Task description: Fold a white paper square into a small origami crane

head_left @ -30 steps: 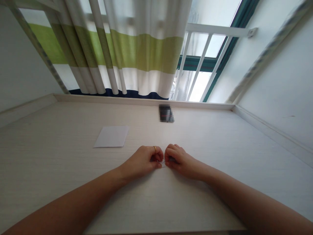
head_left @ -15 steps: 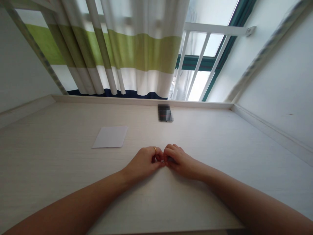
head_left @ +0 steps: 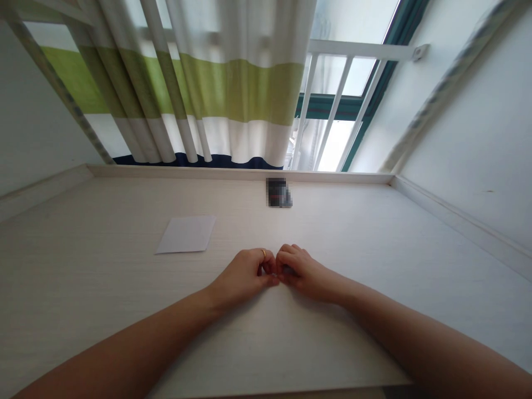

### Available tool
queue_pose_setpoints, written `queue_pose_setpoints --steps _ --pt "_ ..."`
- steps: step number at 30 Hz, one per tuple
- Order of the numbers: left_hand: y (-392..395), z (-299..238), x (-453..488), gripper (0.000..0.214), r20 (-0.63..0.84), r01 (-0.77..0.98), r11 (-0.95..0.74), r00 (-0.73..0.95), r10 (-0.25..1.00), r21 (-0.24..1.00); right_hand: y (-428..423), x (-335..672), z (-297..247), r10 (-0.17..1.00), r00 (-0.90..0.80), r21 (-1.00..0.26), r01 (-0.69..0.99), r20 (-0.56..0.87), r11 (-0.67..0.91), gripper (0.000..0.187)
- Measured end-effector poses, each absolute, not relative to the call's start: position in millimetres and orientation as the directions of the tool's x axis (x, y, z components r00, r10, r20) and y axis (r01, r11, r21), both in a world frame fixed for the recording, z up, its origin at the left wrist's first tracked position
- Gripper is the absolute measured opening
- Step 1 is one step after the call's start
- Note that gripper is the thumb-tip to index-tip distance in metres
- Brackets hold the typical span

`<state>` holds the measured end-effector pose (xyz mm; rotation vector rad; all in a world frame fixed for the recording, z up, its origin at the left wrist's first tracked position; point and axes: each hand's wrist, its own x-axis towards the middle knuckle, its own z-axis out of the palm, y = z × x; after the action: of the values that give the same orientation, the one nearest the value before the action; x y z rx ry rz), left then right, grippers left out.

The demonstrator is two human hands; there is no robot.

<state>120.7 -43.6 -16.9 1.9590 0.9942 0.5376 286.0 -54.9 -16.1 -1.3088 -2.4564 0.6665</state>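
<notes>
The left hand (head_left: 248,271) and right hand (head_left: 304,271) meet low over the table (head_left: 266,343), fingers curled and pinching a small pale piece (head_left: 275,275) between their tips. They hide nearly all of it, leaving its shape unclear; both forearms are cut off by the frame.

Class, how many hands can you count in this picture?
2: the left hand, wearing a gold ring, and, close beside it, the right hand, both over the white table.

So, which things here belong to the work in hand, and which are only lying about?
In the work:
left hand
right hand
perhaps something between them, too hidden to name

Lying about:
white paper
dark object, too blurred to name
</notes>
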Motion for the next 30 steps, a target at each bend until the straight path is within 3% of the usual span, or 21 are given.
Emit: queue_pose_setpoints --steps 21,30 --pt "-44 -13 112 0.001 -0.015 0.511 -0.445 0.669 0.743 0.735 -48 290 -9 0.837 -0.546 -0.653 0.648 -0.038 0.393 0.017" --pt "-46 -12 106 0.018 -0.063 0.524 -0.380 0.645 0.761 0.762 -48 291 -9 0.827 -0.562 -0.649 0.640 -0.031 0.411 0.018"
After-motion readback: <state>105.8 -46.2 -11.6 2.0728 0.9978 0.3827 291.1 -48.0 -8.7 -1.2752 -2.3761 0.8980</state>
